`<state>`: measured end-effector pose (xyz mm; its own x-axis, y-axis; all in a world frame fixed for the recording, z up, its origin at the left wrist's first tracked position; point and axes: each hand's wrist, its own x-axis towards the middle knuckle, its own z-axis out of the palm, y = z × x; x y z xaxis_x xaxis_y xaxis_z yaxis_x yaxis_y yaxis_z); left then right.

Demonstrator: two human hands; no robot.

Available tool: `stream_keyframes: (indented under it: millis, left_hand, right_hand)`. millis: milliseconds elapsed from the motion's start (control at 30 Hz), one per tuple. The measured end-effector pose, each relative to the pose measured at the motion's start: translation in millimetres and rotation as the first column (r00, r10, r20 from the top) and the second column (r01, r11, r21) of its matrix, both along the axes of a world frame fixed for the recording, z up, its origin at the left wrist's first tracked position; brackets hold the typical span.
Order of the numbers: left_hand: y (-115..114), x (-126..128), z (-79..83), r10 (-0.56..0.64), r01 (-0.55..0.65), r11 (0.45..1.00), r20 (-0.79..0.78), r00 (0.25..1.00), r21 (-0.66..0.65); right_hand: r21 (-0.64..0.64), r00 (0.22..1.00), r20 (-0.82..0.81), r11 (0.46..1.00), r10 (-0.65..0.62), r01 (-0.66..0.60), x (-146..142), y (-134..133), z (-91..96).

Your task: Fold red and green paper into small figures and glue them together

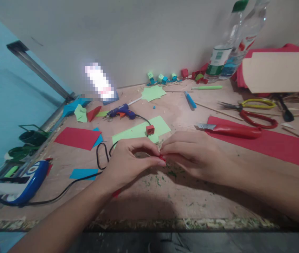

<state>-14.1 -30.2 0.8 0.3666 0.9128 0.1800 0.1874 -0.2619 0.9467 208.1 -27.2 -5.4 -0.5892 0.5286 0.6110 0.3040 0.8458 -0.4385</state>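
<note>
My left hand pinches a tiny red piece, apparently paper, between thumb and index finger. Closed against the same piece from the other side is my right hand, its fingertips partly hiding it. Just beyond the hands a small red paper cube with a dark mark on its face rests on a light green paper sheet. Dark green crumbs are scattered on the wooden tabletop beneath my fingers.
A blue glue gun lies behind, its black cord looping left. At right are a red utility knife on red paper, and scissors. Plastic bottles, a glowing phone and small paper figures stand along the wall.
</note>
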Motion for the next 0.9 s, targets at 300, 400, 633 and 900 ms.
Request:
stream_keyframes:
  millis: [300,400,633,900]
  left_hand:
    - [0.8,2.2,0.1,0.001,0.022,0.972,0.100,0.995,-0.234]
    - [2.9,3.1,-3.3,0.002,0.057,0.954,0.197,0.980,-0.294]
    - [7.8,2.8,-8.4,0.077,0.047,0.921,0.299,0.951,-0.387]
    - [9.1,3.3,-6.2,0.139,0.054,0.882,0.367,0.920,-0.468]
  right_hand:
    - [-0.036,0.998,-0.024,0.997,-0.063,0.062,-0.6,-2.9,0.8]
    - [-0.052,0.993,-0.035,0.992,-0.115,0.114,-0.5,-4.3,1.8]
    - [-0.110,0.974,-0.162,0.984,-0.159,0.142,0.2,-6.8,13.7]
    - [-0.330,0.982,-0.172,0.944,-0.079,0.018,-5.6,-9.5,12.7]
